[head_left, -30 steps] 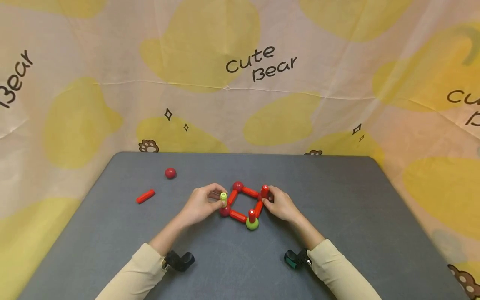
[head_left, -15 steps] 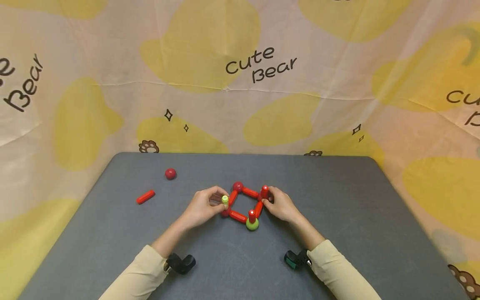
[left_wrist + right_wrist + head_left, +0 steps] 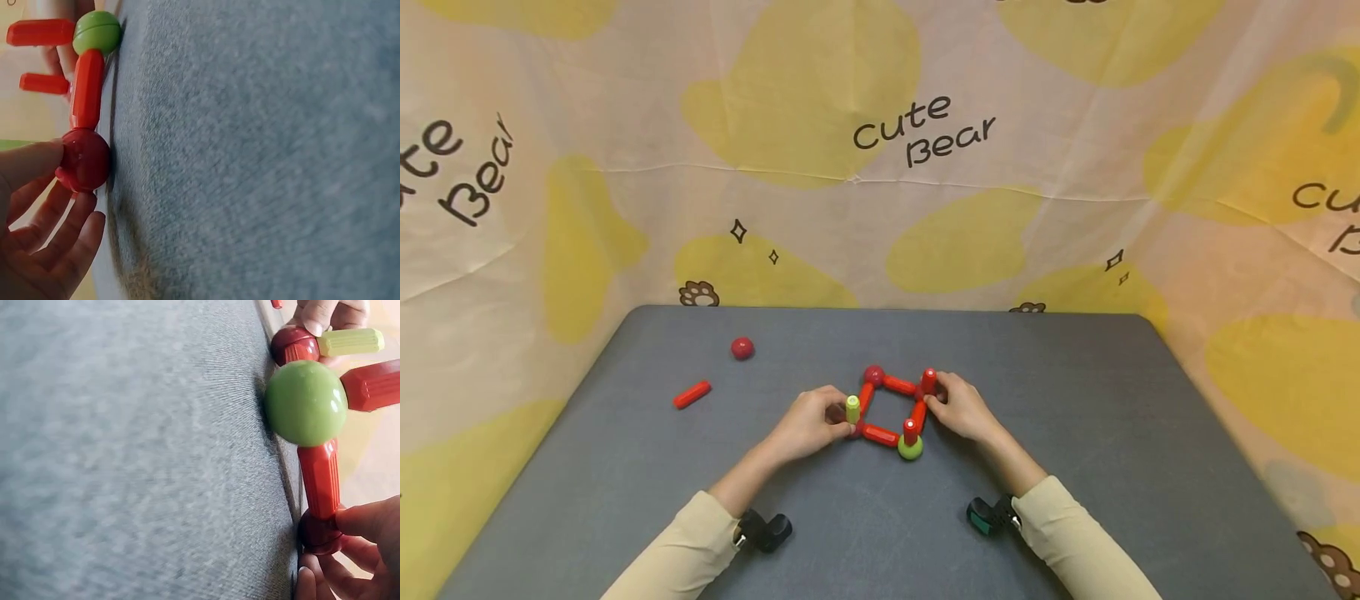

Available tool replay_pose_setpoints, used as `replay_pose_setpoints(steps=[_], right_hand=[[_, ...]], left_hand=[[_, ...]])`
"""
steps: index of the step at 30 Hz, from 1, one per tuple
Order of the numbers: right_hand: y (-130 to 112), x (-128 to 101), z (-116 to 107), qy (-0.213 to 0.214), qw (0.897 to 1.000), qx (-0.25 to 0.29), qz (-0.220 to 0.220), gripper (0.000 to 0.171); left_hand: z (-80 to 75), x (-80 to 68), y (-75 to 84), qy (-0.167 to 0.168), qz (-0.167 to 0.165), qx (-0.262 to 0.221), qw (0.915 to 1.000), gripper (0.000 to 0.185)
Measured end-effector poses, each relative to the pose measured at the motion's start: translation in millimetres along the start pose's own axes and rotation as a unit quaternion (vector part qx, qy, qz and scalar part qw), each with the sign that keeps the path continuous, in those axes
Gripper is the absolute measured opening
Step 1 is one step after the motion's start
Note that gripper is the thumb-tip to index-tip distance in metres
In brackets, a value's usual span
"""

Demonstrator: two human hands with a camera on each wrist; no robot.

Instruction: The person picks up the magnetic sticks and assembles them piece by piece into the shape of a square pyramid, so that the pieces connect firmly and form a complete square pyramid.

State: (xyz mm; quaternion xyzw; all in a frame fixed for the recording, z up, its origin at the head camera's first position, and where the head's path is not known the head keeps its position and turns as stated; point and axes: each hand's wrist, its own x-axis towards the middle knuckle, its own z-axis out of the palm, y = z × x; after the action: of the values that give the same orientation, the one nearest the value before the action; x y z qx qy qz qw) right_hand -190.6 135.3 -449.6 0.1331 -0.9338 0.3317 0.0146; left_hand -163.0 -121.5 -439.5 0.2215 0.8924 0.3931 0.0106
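Observation:
A square frame of red rods (image 3: 877, 433) lies on the grey table (image 3: 1075, 433), with a ball at each corner. My left hand (image 3: 837, 418) pinches the dark red left corner ball (image 3: 84, 159), thumb on top and fingers curled below. A yellow-green rod (image 3: 852, 408) stands upright on that ball. My right hand (image 3: 937, 402) grips the dark red right corner ball (image 3: 319, 534), which carries an upright red rod (image 3: 929, 381). The near corner is a green ball (image 3: 911, 451) with another upright red rod (image 3: 910, 431). The far corner ball (image 3: 873, 375) is bare.
A loose red rod (image 3: 692, 394) and a loose dark red ball (image 3: 742, 347) lie at the table's left. A bear-print cloth (image 3: 880, 167) hangs behind and around the table. Bare grey surface lies to the right of the frame and in front of it.
The left hand's fingers slid down from the yellow-green rod to the ball under it. The rod now stands free on the corner ball. The right hand has stayed put.

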Motion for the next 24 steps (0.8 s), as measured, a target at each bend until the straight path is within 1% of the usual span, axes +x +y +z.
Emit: replay_pose_setpoints(steps=[4,8,11,15,18,21,24], right_hand=[[-1,5,0,-0.005,1.000,0.001,-0.005,0.017],[-3,12,0,-0.011,1.000,0.015,0.011,0.021],[-4,17,1,-0.011,0.999,0.023,0.027,0.024],[-3,19,2,-0.008,0.999,0.032,0.032,0.027],[0,15,1,-0.007,0.998,0.046,0.032,0.032],[3,6,-2,-0.007,0.998,0.051,0.023,0.035],[5,-4,-5,-0.011,0.999,0.052,0.008,0.034]], left_hand=[[2.5,-1.7,3.4,0.001,0.013,0.016,0.9998,0.016],[6.8,-3.5,7.3,0.000,0.023,0.025,0.9994,0.017],[10.1,-4.4,10.9,-0.009,0.032,0.028,0.9991,0.017],[11.8,-5.3,13.7,-0.023,0.037,0.021,0.9988,0.017],[9.6,-5.5,11.5,-0.036,0.034,0.004,0.9988,0.018],[2.7,-4.9,8.3,-0.046,0.023,-0.011,0.9986,0.020],[-6.5,-1.8,5.1,-0.040,0.011,-0.016,0.9990,0.022]])
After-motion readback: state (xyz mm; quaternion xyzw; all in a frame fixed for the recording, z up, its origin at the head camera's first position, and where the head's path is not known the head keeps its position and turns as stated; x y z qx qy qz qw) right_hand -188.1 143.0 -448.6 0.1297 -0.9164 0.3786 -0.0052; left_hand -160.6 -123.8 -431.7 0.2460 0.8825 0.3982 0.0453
